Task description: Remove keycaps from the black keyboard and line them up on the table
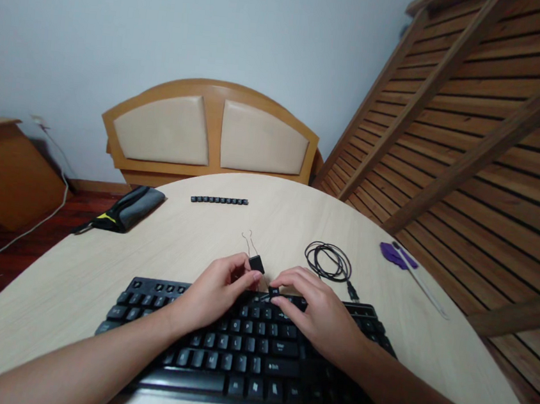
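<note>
A black keyboard (pixel 174 381) lies across the near side of the table, with bare sockets (pixel 170 288) showing in its top row. Above that row, my left hand (pixel 223 284) is closed on a keycap puller (pixel 256 264), a black block with thin wire loops sticking out at both ends. The far loops point away from me. Between thumb and fingers, my right hand (pixel 320 303) pinches a small black keycap (pixel 274 291) close to the puller's near wires. Whether the wires still touch the keycap is too small to tell.
A row of several loose keycaps (pixel 219 200) lies toward the table's far side. A coiled black cable (pixel 329 261) rests behind the keyboard. At right are a purple cloth (pixel 393 255) and a thin brush (pixel 420 282); a dark pouch (pixel 129 208) lies at the left edge.
</note>
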Motion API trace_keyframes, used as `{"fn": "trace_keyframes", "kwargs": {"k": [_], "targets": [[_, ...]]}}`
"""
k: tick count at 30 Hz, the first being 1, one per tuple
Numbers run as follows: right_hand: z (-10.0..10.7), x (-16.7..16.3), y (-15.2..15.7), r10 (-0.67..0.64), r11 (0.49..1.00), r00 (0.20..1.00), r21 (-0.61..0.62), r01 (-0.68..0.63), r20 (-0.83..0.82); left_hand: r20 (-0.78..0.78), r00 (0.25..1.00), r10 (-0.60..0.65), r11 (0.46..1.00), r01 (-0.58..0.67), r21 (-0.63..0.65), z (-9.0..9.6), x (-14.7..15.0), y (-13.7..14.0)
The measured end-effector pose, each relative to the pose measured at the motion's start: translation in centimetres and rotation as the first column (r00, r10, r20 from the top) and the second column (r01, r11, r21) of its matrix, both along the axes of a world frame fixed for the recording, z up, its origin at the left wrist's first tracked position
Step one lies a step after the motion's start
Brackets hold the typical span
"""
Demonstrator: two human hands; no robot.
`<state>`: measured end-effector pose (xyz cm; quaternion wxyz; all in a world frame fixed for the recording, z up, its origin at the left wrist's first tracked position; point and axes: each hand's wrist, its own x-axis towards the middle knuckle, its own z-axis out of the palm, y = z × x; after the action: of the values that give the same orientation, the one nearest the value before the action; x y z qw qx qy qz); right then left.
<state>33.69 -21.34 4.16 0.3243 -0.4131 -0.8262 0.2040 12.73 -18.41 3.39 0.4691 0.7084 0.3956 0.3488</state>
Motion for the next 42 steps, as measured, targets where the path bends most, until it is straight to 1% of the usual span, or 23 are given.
{"fn": "trace_keyframes", "kwargs": {"k": [4, 7, 13, 20, 26, 30, 33, 36, 39, 42], "targets": [[-0.4, 0.2, 0.3, -0.112, 0.994, 0.994, -0.016, 0.112, 0.001, -0.003, 1.0, 0.01, 1.0, -0.01, -0.016, 0.0, 0.0, 0.0], [-0.7, 0.4, 0.4, -0.154, 0.987, 0.988, -0.039, 0.154, 0.008, -0.009, 1.0, 0.007, 1.0, -0.007, -0.013, 0.0, 0.0, 0.0], [-0.7, 0.5, 0.6, -0.171, 0.983, 0.985, -0.069, 0.171, 0.004, -0.017, 1.0, 0.011, 1.0, -0.011, -0.009, 0.0, -0.1, 0.1], [-1.0, 0.5, 0.9, -0.191, 0.978, 0.981, -0.082, 0.19, -0.005, 0.022, 0.999, 0.037, 0.998, -0.036, -0.047, -0.1, 0.0, 0.3], [-1.1, 0.5, 1.1, -0.218, 0.971, 0.976, -0.1, 0.216, -0.018, 0.07, 0.997, 0.025, 0.998, -0.021, -0.058, -0.4, 0.0, 0.4], [-1.1, 0.3, 1.3, -0.24, 0.965, 0.971, -0.112, 0.237, -0.009, 0.066, 0.998, 0.012, 0.999, -0.009, -0.046, -0.6, 0.0, 0.4], [-1.0, 0.2, 1.7, -0.266, 0.957, 0.963, -0.11, 0.269, 0.045, 0.063, 0.998, 0.009, 0.999, -0.007, -0.032, -0.7, 0.0, 0.5], [-0.7, 0.4, 2.8, -0.283, 0.953, 0.949, -0.075, 0.295, 0.139, 0.051, 0.999, 0.019, 0.999, -0.017, -0.031, -0.8, 0.1, 0.6], [-0.4, 0.5, 4.7, -0.304, 0.949, 0.912, 0.002, 0.315, 0.275, 0.035, 0.999, 0.035, 0.999, -0.034, -0.03, -0.9, 0.0, 0.6], [-0.2, 0.4, 7.2, -0.337, 0.938, 0.878, 0.042, 0.344, 0.34, 0.025, 0.998, 0.054, 0.998, -0.053, -0.029, -0.8, 0.1, 0.6]]}}
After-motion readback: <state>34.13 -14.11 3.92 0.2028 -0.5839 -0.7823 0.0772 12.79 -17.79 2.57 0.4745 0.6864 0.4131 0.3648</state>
